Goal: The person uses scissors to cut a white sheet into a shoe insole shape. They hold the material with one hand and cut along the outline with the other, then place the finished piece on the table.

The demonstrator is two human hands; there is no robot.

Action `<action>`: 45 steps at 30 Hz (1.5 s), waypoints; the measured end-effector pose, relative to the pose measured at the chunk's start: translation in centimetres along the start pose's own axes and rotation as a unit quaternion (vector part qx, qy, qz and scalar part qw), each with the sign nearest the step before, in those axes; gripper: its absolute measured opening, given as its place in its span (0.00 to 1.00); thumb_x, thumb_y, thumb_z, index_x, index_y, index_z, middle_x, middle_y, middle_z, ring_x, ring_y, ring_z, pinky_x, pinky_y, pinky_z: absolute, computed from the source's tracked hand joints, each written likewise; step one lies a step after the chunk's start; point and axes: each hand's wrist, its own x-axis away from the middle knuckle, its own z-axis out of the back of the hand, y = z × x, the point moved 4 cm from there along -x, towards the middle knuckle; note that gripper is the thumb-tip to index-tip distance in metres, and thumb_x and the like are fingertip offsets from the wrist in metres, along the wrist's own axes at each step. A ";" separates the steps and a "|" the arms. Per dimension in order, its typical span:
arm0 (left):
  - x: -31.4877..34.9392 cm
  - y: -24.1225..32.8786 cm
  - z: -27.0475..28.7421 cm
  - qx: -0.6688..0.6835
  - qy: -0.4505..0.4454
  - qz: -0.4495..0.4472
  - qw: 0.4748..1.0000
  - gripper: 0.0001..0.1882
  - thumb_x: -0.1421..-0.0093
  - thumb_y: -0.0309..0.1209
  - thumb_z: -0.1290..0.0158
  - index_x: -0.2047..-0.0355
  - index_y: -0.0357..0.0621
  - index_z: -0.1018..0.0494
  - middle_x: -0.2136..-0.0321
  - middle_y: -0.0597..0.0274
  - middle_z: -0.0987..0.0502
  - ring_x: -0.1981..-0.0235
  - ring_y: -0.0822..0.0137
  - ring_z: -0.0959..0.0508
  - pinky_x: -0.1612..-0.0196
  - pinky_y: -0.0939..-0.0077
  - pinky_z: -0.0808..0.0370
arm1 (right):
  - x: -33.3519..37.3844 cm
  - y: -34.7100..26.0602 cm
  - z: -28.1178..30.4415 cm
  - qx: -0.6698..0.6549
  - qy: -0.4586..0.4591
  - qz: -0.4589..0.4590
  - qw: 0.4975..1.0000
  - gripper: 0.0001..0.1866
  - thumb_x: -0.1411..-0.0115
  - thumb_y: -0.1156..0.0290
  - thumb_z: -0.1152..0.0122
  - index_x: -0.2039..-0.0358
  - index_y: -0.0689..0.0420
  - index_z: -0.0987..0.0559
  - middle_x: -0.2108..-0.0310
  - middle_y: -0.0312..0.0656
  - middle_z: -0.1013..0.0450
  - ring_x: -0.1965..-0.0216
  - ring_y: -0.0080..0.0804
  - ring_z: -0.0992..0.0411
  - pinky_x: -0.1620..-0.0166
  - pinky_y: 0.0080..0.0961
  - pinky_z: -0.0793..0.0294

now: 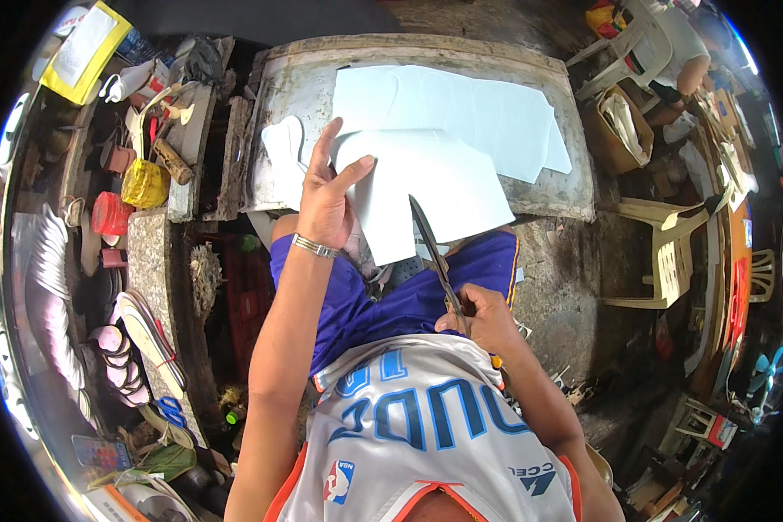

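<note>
A large white sheet (pixel 435 174), its material not clear, lies tilted over my lap and the near edge of the low table. My left hand (pixel 326 200) has the sheet's left edge, thumb on top and one finger pointing up; the lower fingers are partly hidden. A pair of long dark scissors (pixel 439 270) is in my right hand (pixel 487 320), fingers closed about the handles. Its blades reach into a slit that opens at the sheet's near edge. Behind it, more pale sheets (pixel 522 130) with faint curved outlines overlap on the table.
Small white cut pieces (pixel 280 157) rest on the worn table (pixel 565 187). To the left, a bench (pixel 152 261) carries slippers (pixel 150 339) and a yellow container (pixel 145 184). Plastic chairs (pixel 670 261) and a cardboard box (pixel 622 130) stand right; another person (pixel 687 65) sits far right.
</note>
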 end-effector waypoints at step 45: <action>3.2 3.5 -1.9 -0.203 -0.097 -0.148 0.963 0.41 0.38 0.20 0.34 0.26 0.36 0.39 0.32 0.53 0.30 0.41 0.71 0.24 0.45 0.77 0.21 | -0.5 -2.9 -1.7 -0.203 -0.023 -0.002 0.979 0.22 0.49 0.63 0.13 0.69 0.58 0.23 0.76 0.29 0.27 0.73 0.15 0.32 0.68 0.19 0.32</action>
